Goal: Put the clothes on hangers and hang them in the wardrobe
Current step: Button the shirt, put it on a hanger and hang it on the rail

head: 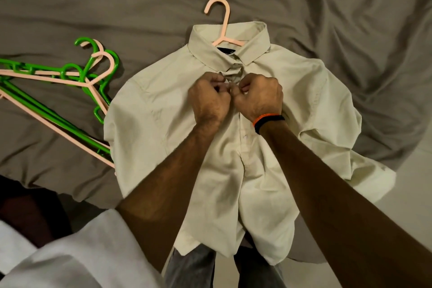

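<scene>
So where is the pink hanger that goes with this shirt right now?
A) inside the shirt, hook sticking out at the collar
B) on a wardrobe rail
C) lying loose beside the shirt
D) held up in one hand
A: the pink hanger sits inside the shirt, hook poking out past the collar.

White rolled-up sleeve (77,250) on the left arm, orange-and-black wristband (268,121) on the right, grey trousers (191,266)

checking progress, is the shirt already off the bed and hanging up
No, the shirt lies flat on the bed with a pink hanger in its collar, while both hands pinch its front.
</scene>
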